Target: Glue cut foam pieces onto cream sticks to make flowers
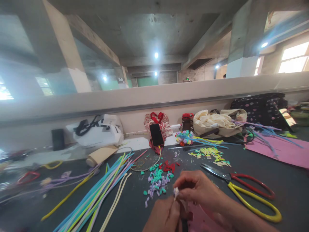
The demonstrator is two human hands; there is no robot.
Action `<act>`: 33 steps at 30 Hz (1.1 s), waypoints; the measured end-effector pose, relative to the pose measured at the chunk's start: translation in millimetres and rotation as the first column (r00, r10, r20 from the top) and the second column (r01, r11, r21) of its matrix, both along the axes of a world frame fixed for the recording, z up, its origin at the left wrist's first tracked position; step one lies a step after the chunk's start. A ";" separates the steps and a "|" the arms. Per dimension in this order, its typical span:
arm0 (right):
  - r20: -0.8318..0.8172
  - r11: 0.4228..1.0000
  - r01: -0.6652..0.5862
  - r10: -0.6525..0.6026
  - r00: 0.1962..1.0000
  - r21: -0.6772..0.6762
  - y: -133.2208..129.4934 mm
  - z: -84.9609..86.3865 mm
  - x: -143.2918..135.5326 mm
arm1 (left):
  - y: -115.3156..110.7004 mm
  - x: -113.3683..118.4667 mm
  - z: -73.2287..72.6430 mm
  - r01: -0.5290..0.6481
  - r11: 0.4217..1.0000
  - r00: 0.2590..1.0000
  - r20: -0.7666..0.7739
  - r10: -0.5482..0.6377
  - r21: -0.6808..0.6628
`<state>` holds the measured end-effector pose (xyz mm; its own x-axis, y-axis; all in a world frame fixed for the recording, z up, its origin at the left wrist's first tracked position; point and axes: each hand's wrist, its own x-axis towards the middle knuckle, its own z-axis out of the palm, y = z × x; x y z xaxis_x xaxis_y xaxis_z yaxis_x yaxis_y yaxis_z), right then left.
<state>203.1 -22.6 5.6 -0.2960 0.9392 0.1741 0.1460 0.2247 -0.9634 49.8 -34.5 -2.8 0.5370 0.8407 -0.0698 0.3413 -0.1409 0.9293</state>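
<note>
My right hand (pixel 196 188) pinches a small whitish-lilac fuzzy piece (pixel 176 192) between thumb and fingertips. Just below it, my left hand (pixel 165 215) is closed at the piece's lower end, with thumb and fingers pressed together. Short teal and lilac cut pieces (pixel 158 180) lie in a heap beyond my hands, with several red pieces (pixel 169 166) behind them. To the right of my right hand, scissors (pixel 228 177) with one red and one yellow handle lie with their blades nearly closed. Something pink (pixel 202 219) shows beneath my wrists.
Long coloured pipe cleaners (pixel 103 190) spread on the left. A phone (pixel 156 135) on a cable leans at the back, near a red-lidded bottle (pixel 186 123) and a cream bag (pixel 217 122). Yellow-green cut pieces (pixel 211 155) and a pink sheet (pixel 280 148) lie right.
</note>
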 end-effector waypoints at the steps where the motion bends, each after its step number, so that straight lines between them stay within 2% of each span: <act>1: -0.004 1.000 0.004 -0.004 1.000 0.001 -0.3 -0.6 -0.2 | 0.0 0.0 -0.5 -0.003 1.000 1.000 -0.013 0.003 0.005; 7: -0.026 1.000 0.004 -0.004 1.000 -0.029 -2.2 -2.6 -1.5 | -2.7 1.4 1.0 -0.034 0.999 0.997 -0.072 0.036 0.032; 14: 0.016 0.999 0.012 -0.012 1.000 -0.032 -0.5 0.1 1.6 | -1.4 0.5 3.5 -0.014 1.000 1.000 -0.012 0.013 -0.007; 17: -0.049 0.996 0.014 -0.018 0.999 -0.086 -0.1 2.4 3.2 | -1.4 -0.4 -1.0 -0.037 0.995 0.997 0.062 0.044 -0.098; 20: -0.148 0.988 0.039 -0.061 0.987 -0.148 0.7 6.5 4.1 | -0.9 -3.4 -4.6 -0.055 0.966 0.980 0.173 0.102 -0.254; 24: -0.167 0.982 0.139 -0.159 0.973 -0.126 4.4 6.7 4.4 | 6.4 -10.2 -5.5 0.056 0.895 0.928 0.354 0.117 -0.443; 26: -0.141 0.980 0.151 -0.169 0.975 -0.131 5.7 3.8 3.6 | 11.7 -12.6 -5.8 0.113 0.867 0.903 0.414 0.115 -0.486; 29: -0.130 0.973 0.145 -0.169 0.977 -0.179 4.8 -0.4 0.7 | 16.4 -12.8 -7.0 0.134 0.842 0.870 0.469 0.152 -0.522; 31: -0.176 0.971 0.123 -0.160 0.971 -0.204 3.3 -2.3 -1.5 | 15.4 -10.9 -7.6 0.120 0.843 0.868 0.468 0.168 -0.525; 33: -0.234 0.973 0.098 -0.148 0.961 -0.210 2.7 -4.7 -2.7 | 11.8 -8.2 -7.4 0.077 0.868 0.879 0.445 0.173 -0.491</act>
